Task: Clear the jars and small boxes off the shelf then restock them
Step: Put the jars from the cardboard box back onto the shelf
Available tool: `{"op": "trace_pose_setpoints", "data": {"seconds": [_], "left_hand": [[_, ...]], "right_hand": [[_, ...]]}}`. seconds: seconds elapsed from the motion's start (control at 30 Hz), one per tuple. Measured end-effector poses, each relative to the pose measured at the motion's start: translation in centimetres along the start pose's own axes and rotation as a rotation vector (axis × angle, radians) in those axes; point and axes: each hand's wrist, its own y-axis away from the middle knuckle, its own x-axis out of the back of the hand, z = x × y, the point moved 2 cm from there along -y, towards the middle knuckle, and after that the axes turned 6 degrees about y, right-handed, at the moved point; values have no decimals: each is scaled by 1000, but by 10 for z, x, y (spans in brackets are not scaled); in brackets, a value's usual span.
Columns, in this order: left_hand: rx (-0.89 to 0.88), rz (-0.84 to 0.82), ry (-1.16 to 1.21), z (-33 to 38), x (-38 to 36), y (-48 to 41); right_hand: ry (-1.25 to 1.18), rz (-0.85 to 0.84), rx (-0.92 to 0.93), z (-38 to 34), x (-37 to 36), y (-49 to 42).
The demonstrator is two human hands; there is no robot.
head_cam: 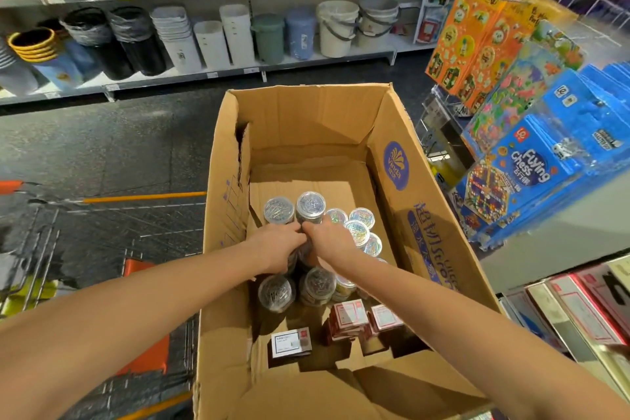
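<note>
carton [306, 119] walls hem jars [308, 204], small boxes [349, 314]

dark shop floor [102, 147], bucket shelves [238, 73]

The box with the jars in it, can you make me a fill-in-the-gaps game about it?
1. The left hand and right hand hold jars inside a big ____ box.
2. The small boxes with white labels, nearest the person, are coloured ____.
3. The blue game pack on the right says Flying ____.
Missing words: cardboard; red; Chess.
</note>
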Motion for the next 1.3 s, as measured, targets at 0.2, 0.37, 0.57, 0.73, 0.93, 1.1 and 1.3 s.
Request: {"op": "trace_pose_setpoints", "data": {"seconds": [0.2,0.37,0.57,0.73,0.93,1.1,1.3], "left_hand": [[-19,-127,-28,9,21,17],[-13,-21,43,25,69,36],[-146,144,-30,88,138,58],[-329,280,-73,185,187,78],[-570,408,-107,311,231,99],[-740,481,-100,416,246,116],[-974,586,-112,525,264,139]], "right_hand": [[-17,8,-5,3,21,23],[-104,59,-65,24,76,69],[-9,201,-223,64,138,165],[34,251,-343,99,172,271],[114,323,-571,148,191,389],[142,418,-776,180,203,488],[147,474,-1005,208,222,579]]}}
